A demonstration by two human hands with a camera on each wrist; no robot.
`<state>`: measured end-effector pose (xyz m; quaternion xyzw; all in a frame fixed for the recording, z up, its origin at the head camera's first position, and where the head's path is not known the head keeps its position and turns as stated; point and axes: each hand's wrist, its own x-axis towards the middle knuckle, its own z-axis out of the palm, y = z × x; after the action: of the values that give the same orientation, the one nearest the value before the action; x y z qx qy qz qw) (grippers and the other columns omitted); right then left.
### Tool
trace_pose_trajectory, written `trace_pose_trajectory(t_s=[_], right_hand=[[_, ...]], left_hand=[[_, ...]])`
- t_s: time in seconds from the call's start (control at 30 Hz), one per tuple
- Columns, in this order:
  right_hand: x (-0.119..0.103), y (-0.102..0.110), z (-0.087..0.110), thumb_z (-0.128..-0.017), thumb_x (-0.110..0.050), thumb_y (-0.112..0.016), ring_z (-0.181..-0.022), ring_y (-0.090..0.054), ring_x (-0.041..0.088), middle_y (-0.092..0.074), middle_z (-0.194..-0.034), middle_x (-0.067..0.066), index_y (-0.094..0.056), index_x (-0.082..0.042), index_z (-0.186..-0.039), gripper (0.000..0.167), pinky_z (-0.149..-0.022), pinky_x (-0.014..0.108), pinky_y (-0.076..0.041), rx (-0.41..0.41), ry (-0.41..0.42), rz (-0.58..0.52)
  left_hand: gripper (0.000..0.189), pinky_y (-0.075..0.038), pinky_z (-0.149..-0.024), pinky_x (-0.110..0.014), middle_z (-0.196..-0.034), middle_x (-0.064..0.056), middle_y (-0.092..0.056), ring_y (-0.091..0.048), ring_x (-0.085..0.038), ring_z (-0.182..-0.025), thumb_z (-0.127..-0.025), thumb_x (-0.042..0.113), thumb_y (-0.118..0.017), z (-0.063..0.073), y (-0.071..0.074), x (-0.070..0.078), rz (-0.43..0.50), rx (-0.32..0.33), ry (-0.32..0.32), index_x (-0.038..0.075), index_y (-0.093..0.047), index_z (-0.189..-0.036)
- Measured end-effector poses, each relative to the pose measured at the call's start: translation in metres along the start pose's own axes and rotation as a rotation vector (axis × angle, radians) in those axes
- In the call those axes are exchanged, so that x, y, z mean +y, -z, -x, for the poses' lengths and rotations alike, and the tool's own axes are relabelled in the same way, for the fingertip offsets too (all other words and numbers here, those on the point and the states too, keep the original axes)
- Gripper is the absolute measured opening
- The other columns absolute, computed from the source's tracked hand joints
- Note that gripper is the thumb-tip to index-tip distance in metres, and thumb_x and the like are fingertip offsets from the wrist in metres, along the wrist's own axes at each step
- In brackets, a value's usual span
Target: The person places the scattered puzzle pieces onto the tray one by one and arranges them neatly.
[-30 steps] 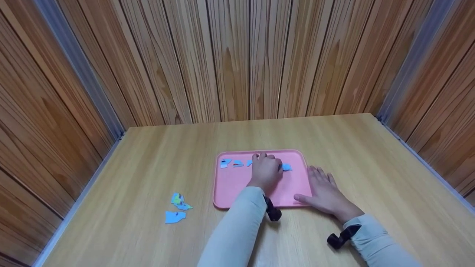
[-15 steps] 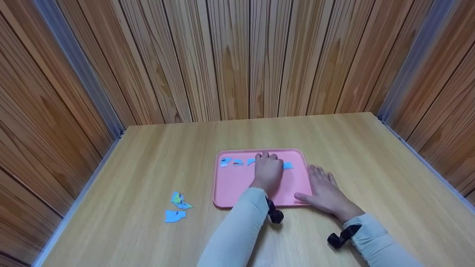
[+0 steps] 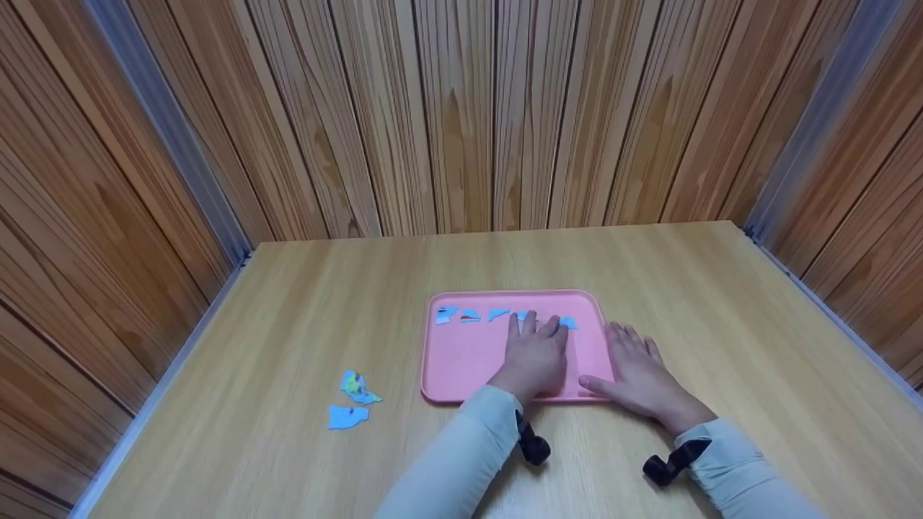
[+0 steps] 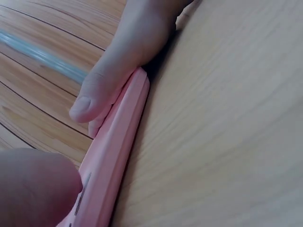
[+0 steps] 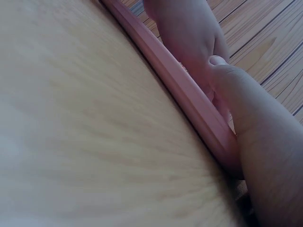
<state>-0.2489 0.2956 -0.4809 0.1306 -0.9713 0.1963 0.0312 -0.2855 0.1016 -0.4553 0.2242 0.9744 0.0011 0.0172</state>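
A pink tray [image 3: 461, 360] lies on the table, with a row of small, flat, irregular blue pieces along its far side. At the row's left end are one piece with white on it [image 3: 446, 313] and one with a red mark [image 3: 470, 316]. My left hand [image 3: 535, 360] is over the tray, fingers extended and apart, with the fingertips at a partly hidden blue piece [image 3: 522, 316] and close to the rightmost piece [image 3: 569, 322]. My right hand [image 3: 638, 375] rests along the tray's right edge, fingers straight, its thumb over the near right corner. It holds no piece.
On the table left of the tray are a larger plain blue piece [image 3: 348, 417] and, just beyond it, a blue piece with yellow-green printing [image 3: 355, 382]. The wooden table [image 3: 288, 324] meets plank-patterned walls at the back and sides.
My left hand has drawn back toward me slightly and its fingers have straightened, uncovering more of the row's middle pieces. My right hand stays at the tray's edge. The head view has shifted slightly.
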Motion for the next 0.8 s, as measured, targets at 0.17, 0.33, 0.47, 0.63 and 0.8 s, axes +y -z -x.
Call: trace_pose_trajectory(t_s=[0.17,0.33,0.47,0.63,0.8], right_hand=[[0.0015,-0.0006,0.0005,-0.09,-0.064,-0.06,-0.149,-0.01,0.053,-0.018,-0.16,0.035,-0.015,0.015,-0.154,0.11,-0.115,0.067,-0.003,0.015,0.017,-0.011],[0.0021,-0.0011,0.0008,-0.09,-0.063,-0.061,-0.149,-0.01,0.052,-0.019,-0.16,0.035,-0.015,0.015,-0.154,0.11,-0.115,0.067,-0.003,0.016,0.017,-0.013],[0.002,-0.0014,0.0005,-0.09,-0.064,-0.061,-0.149,-0.01,0.052,-0.019,-0.16,0.035,-0.015,0.014,-0.154,0.111,-0.115,0.067,-0.002,0.011,0.013,-0.014],[0.0018,-0.0012,0.0005,-0.09,-0.064,-0.061,-0.149,-0.009,0.052,-0.017,-0.16,0.035,-0.014,0.014,-0.154,0.111,-0.116,0.066,-0.001,0.005,0.007,-0.021],[0.0021,-0.0007,0.0008,-0.09,-0.065,-0.06,-0.149,-0.009,0.052,-0.017,-0.16,0.035,-0.014,0.013,-0.155,0.111,-0.116,0.066,-0.001,0.009,0.009,-0.018]], left_hand=[[0.055,0.0,-0.122,-0.052,-0.167,0.012,-0.018,-0.006,-0.026,-0.155,-0.107,0.046,-0.026,0.0001,-0.0007,-0.0003,0.063,-0.065,0.021,0.031,-0.029,-0.16],[0.056,0.002,-0.122,-0.053,-0.167,0.011,-0.017,-0.003,-0.027,-0.155,-0.107,0.048,-0.024,-0.0029,-0.0013,-0.0035,0.105,-0.055,0.024,0.029,-0.027,-0.16],[0.056,0.002,-0.122,-0.053,-0.167,0.012,-0.016,-0.003,-0.026,-0.156,-0.107,0.047,-0.024,-0.0062,-0.0036,-0.0058,0.102,-0.054,0.037,0.03,-0.026,-0.161],[0.056,0.002,-0.122,-0.052,-0.167,0.013,-0.015,-0.001,-0.024,-0.156,-0.107,0.048,-0.024,-0.0089,-0.0047,-0.0067,0.099,-0.061,0.051,0.031,-0.024,-0.161],[0.056,0.002,-0.122,-0.053,-0.167,0.012,-0.015,-0.002,-0.024,-0.156,-0.107,0.048,-0.024,-0.0092,-0.0049,-0.0059,0.109,-0.041,0.049,0.029,-0.025,-0.161]])
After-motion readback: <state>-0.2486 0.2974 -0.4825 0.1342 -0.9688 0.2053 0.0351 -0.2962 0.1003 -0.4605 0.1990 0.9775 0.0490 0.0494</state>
